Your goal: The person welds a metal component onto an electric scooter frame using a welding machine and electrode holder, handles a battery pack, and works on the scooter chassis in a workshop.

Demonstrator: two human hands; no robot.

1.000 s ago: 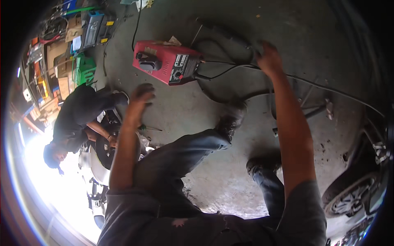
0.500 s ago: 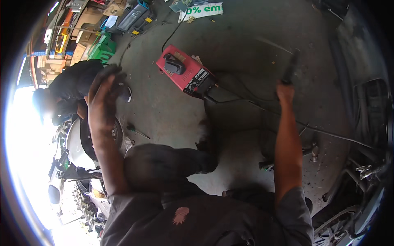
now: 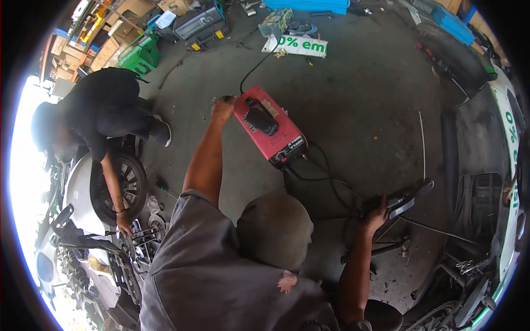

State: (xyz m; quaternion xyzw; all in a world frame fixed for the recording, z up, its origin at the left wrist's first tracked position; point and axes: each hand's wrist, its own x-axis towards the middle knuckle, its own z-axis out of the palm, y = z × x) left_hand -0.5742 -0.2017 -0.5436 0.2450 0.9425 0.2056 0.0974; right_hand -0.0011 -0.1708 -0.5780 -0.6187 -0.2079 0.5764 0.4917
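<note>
A red box-shaped welding machine [image 3: 264, 124] with a black top handle sits on the floor ahead of me. My left hand [image 3: 223, 109] reaches to the machine's far left end; its fingertips are bent at the back edge and partly hidden there. To the right, my right hand [image 3: 376, 214] is wrapped round a black electrode holder [image 3: 406, 197]. A thin pale rod [image 3: 423, 146] stands out from the holder's end, pointing away from me. Black cables [image 3: 331, 176] run from the machine's near end toward my right hand.
At the left, another person [image 3: 99, 110] bends over a white scooter body with a black wheel [image 3: 124, 185]. Metal parts [image 3: 404, 245] lie by my right forearm. Farther off are a black toolbox [image 3: 200, 26], a green crate [image 3: 142, 54] and a printed white strip [image 3: 302, 46]. Vehicle parts line the right side.
My left hand has gone from raised at the left to the machine's far end. My right hand has come lower and nearer with the holder. My view has shifted, and the other person's arm reaches down.
</note>
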